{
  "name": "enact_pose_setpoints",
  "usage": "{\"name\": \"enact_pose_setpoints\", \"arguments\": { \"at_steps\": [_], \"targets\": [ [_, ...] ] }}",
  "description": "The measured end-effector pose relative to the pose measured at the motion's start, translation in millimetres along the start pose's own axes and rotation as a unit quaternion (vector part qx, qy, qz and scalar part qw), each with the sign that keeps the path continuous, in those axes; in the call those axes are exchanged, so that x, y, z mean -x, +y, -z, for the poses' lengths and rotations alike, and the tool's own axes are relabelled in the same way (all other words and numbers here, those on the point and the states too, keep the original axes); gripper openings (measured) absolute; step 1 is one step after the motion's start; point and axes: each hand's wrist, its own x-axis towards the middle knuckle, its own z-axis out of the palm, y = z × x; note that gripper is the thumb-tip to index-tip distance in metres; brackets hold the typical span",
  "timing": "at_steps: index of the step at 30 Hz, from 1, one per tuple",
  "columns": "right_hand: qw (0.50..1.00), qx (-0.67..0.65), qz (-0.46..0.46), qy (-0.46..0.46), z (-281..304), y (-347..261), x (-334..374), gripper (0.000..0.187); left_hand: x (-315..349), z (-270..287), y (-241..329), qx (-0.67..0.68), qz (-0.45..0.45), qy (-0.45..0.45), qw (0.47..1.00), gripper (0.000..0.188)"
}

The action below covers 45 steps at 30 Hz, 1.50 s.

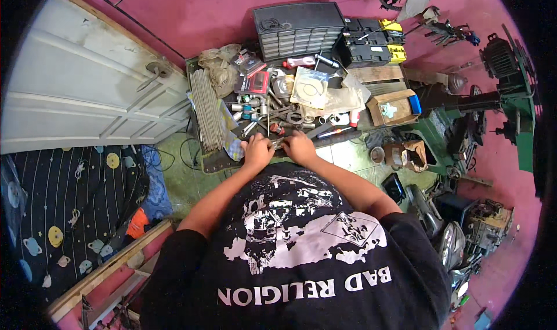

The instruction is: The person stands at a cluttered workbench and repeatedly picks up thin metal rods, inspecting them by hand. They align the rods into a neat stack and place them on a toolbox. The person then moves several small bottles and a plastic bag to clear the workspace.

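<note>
At the front edge of the cluttered workbench (217, 163), my left hand (259, 151) and my right hand (300, 149) are close together, fingers curled in. Between them they grip a small metal part (278, 145), mostly covered by the fingers, so its exact kind is not clear. Just beyond lie a red-and-black tool piece (277, 129), metal sockets and a ring-shaped metal part (295, 117). A combination wrench (249, 128) rests past my left hand. A blue-and-orange screwdriver-like tool (335, 132) lies to the right of my right hand.
A bundle of thin rods (206, 112) lines the bench's left side. Behind stand a drawer organizer (300, 31) and a black-and-yellow toolbox (371, 42). An open cardboard box (394, 107) sits at the right. A white door (93, 74) is left, a green machine (516, 106) right.
</note>
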Motion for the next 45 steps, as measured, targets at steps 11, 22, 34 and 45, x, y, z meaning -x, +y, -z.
{"name": "enact_pose_setpoints", "arguments": {
  "at_steps": [11, 22, 34, 45],
  "targets": [
    [0.965, 0.224, 0.131, -0.033, -16.9, -5.7, -6.8, 0.034, 8.7, 9.9, -31.0, -0.057, -0.097, -0.027, 0.993, 0.05],
    [0.954, 0.24, 0.095, -0.155, -2.4, -18.8, -23.9, 0.05, -9.8, 12.4, -23.7, -0.137, -0.178, -0.093, 0.97, 0.04],
    [0.993, -0.049, 0.104, -0.035, 103.0, -54.0, -23.9, 0.052, -3.1, 39.7, -21.2, 0.159, -0.074, 0.007, 0.984, 0.047],
    [0.955, -0.23, 0.187, -0.034, 59.6, -43.1, -16.3, 0.056, 11.1, 24.9, -27.9, 0.163, -0.049, -0.007, 0.985, 0.05]
  ]
}}
